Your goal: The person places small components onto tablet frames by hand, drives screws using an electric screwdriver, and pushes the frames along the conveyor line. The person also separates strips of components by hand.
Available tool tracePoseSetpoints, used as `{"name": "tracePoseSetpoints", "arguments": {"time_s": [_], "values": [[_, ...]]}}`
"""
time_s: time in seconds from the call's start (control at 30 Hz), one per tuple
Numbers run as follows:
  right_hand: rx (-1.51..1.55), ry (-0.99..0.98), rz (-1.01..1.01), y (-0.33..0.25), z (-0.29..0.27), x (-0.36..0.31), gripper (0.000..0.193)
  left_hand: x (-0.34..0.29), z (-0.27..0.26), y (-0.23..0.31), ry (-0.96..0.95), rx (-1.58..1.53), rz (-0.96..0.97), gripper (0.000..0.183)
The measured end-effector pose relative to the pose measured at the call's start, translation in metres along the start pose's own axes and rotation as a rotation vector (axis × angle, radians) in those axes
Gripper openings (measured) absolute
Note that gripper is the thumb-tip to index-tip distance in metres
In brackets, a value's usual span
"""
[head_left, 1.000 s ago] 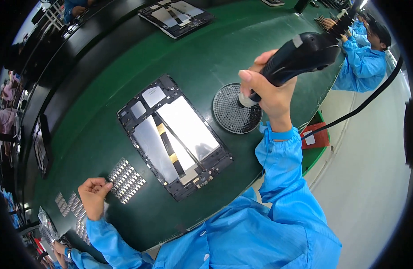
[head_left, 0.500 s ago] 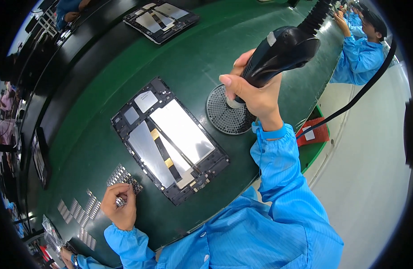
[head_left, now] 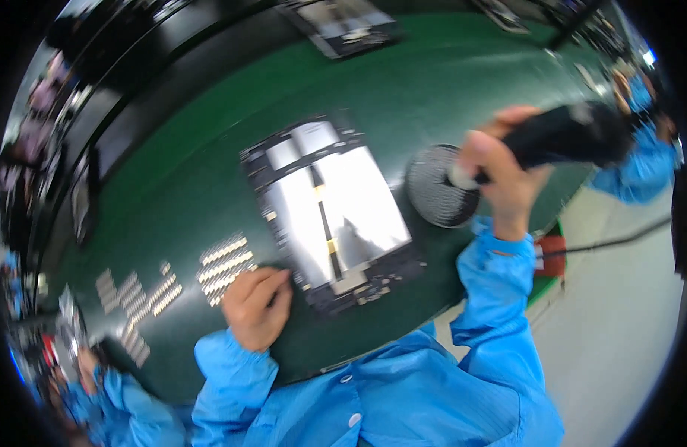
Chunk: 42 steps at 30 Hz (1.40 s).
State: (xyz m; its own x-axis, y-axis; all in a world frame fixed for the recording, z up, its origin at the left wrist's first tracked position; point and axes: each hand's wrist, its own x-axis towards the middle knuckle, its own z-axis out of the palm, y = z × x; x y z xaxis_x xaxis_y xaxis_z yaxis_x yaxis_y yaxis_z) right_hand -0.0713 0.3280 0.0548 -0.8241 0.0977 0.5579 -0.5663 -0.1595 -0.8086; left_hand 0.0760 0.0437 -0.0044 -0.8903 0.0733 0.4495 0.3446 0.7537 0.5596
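In the middle of the bench lies an opened tablet (head_left: 369, 205), its silver battery cells, dark ribbon cable and black frame exposed. My right hand (head_left: 507, 179) grips a black handheld tool (head_left: 571, 138) with a pale tip. The tip points at a round, perforated dark disc (head_left: 437, 197) on the bench right of the tablet; whether they are joined, I cannot tell. My left hand (head_left: 255, 307) is closed, fingers curled, beside the tablet's lower left edge. Anything pinched in it is too small or blurred to make out. A sheet of small metallic pieces (head_left: 223, 268) lies just beyond it.
More strips of small pieces (head_left: 138, 302) lie farther left. Another opened tablet (head_left: 343, 30) sits at the far side. A green bin (head_left: 548, 287) holding something red (head_left: 550, 257) stands beside the bench at right. A dark cable (head_left: 619, 242) crosses there. Other people work at both ends.
My view has turned, shifting the scene. My left hand has come off the sheet of small pieces to the tablet's edge. The black tool now leans further to the right in my right hand.
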Motion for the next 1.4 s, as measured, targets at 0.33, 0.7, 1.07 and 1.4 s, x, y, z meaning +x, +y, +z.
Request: {"name": "tracePoseSetpoints", "arguments": {"time_s": [0.33,0.7,1.07,1.4], "values": [[0.254,-0.443,-0.033,-0.013,0.141,0.007,0.034,0.001,-0.005,-0.017,0.013,-0.209,-0.038,0.019],[0.186,-0.578,0.134,0.022,0.185,-0.008,0.035,-0.002,-0.020,-0.038,0.262,-0.233,-0.371,0.010],[0.236,-0.493,0.194,0.025,0.189,-0.012,0.027,-0.010,-0.015,-0.041,0.248,-0.369,-0.518,0.012],[0.174,-0.655,0.134,0.022,0.183,-0.016,0.032,-0.002,-0.024,-0.035,0.296,-0.272,-0.437,0.018]]}}
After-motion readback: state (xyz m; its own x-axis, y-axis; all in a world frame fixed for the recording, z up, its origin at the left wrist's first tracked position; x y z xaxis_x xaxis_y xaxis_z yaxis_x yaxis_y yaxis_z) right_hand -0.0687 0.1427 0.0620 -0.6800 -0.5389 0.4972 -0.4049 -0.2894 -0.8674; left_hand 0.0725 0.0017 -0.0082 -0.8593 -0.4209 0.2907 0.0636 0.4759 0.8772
